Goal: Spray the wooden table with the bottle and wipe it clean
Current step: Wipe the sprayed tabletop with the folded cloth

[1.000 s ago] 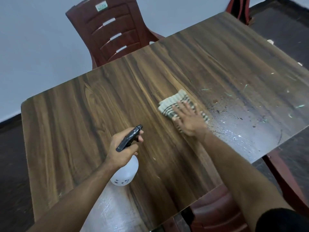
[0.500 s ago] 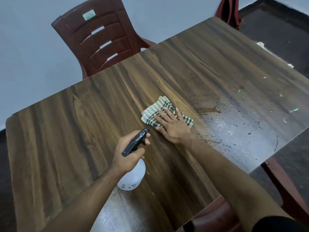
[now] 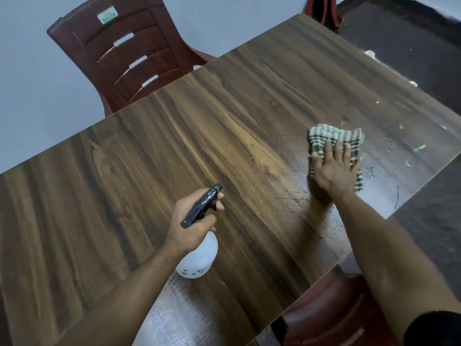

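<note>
The wooden table (image 3: 174, 146) fills most of the view. My left hand (image 3: 192, 221) grips a white spray bottle (image 3: 199, 258) by its black trigger head, holding it just above the table's near middle. My right hand (image 3: 334, 168) lies flat, fingers spread, pressing a green-and-white checked cloth (image 3: 334, 137) onto the table's right part. Wet sheen, droplets and small specks of dirt cover the surface to the right of the cloth.
A dark red plastic chair (image 3: 129, 53) stands behind the table's far edge. Another red chair (image 3: 331, 315) sits under the near edge, below my right arm. Part of a third red chair (image 3: 324, 11) shows at the far right corner. Dark floor lies to the right.
My right hand has slid the cloth from the table's middle to the right, onto the wet, dirty patch. The left hand keeps the bottle in about the same place.
</note>
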